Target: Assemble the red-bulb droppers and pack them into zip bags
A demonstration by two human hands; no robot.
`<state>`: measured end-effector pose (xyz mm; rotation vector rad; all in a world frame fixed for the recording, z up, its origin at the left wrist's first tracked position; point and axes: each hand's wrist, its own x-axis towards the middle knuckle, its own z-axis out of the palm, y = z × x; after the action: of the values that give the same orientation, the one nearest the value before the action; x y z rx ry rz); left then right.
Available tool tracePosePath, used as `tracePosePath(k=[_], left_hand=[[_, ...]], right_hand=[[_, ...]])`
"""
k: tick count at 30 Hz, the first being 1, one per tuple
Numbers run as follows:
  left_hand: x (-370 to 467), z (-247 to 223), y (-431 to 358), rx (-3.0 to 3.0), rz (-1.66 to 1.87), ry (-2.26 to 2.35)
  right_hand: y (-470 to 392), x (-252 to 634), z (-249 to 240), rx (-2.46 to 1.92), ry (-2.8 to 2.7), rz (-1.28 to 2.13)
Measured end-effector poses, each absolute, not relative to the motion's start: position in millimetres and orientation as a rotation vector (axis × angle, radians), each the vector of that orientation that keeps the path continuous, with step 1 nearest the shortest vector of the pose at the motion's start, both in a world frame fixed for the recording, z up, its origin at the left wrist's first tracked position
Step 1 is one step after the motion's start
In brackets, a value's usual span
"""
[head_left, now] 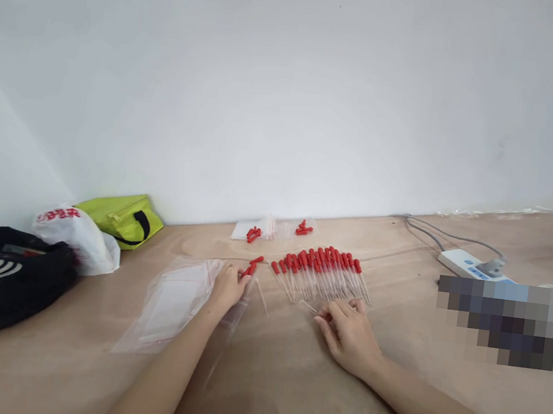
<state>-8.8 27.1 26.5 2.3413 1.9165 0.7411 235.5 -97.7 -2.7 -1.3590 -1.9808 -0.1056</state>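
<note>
Droppers (325, 267), red-topped, in a fanned row along the middle of a brown worktop (275, 381).
Open room at the near side between the forearms (414, 398), and from the row's right end across to the white power strip (457, 261); tighter at left, with clear plastic bags (168, 308) beside the left hand (227, 288). Left grip at loose red bulbs (251, 269), cannot tell whether clenched on one; right hand (352, 336) pinching a thin clear tube (309, 307) near the row. Worktop's far edge against a plain white wall (289, 101).
</note>
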Motion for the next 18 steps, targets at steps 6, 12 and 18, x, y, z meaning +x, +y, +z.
tracePosePath(k=[6,12,18], left_hand=[[-13,35,-5,2.354,0.946,1.871],[6,23,-72,2.304,0.941,1.283],[13,22,-77,2.343,0.873,1.155]], right_hand=[[-92,225,-3,-1.244,-2.047,-0.062],[-93,221,2,-1.183,-2.094,0.043],[-94,219,5,-1.151,-2.134,0.061]])
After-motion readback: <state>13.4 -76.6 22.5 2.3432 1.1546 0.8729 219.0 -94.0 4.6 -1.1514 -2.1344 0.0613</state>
